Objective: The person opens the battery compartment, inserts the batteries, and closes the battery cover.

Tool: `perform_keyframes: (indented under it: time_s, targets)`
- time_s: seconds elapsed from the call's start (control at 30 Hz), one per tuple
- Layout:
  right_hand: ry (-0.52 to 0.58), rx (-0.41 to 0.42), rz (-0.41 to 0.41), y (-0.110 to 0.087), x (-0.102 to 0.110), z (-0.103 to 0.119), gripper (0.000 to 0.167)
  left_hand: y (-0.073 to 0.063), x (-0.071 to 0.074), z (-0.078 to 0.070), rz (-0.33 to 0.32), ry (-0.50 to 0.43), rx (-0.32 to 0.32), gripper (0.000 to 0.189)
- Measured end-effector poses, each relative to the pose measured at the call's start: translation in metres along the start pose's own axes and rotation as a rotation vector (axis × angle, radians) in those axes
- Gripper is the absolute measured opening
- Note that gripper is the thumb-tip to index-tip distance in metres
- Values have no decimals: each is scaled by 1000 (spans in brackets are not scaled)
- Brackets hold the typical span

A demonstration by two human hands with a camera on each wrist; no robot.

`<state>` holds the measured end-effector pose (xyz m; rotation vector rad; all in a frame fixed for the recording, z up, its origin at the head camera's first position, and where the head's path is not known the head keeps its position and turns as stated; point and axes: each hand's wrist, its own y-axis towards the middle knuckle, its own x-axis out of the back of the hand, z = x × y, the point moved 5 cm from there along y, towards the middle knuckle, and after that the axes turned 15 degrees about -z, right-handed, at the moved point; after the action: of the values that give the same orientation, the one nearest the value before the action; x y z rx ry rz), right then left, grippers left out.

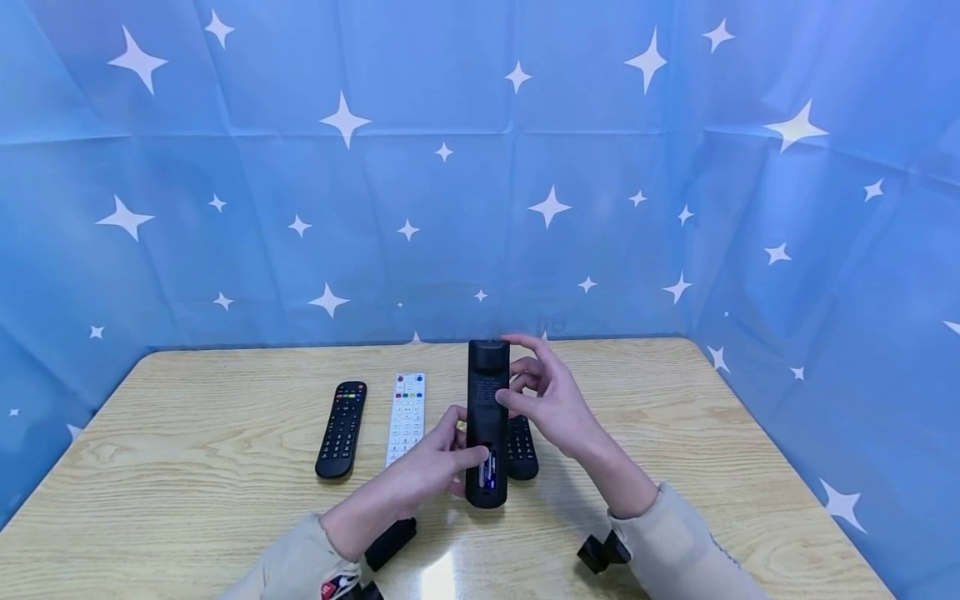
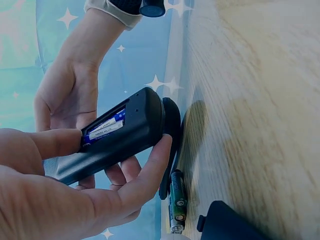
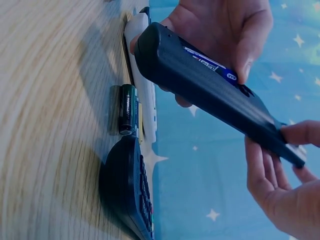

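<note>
A black remote control (image 1: 487,421) is held up back side out, its battery compartment uncovered. Blue-and-white batteries (image 2: 106,126) lie inside the compartment. My left hand (image 1: 435,467) grips the remote's lower part, with the thumb tip at the compartment's edge, right by the batteries. At the upper end, my right hand (image 1: 551,400) holds the remote between thumb and fingers. Green batteries (image 3: 128,109) lie on the table below, hidden in the head view. A black battery cover (image 1: 390,543) with a small tab lies near my left wrist.
On the wooden table (image 1: 225,433), a black remote (image 1: 341,429) lies at the left and a white remote (image 1: 407,412) beside it. Another black remote (image 1: 522,448) lies partly hidden behind the held one. A blue star-patterned curtain (image 1: 450,183) hangs around the table's back and sides.
</note>
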<state>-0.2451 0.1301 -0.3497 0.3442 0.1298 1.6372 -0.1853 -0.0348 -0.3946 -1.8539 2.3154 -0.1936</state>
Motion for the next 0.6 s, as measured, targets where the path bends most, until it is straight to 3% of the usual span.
perform_keyframes:
  time_s: [0.6]
  targets:
    - [-23,3,-2,0,0,3,67,-1,-3,3,20,23,-45,48]
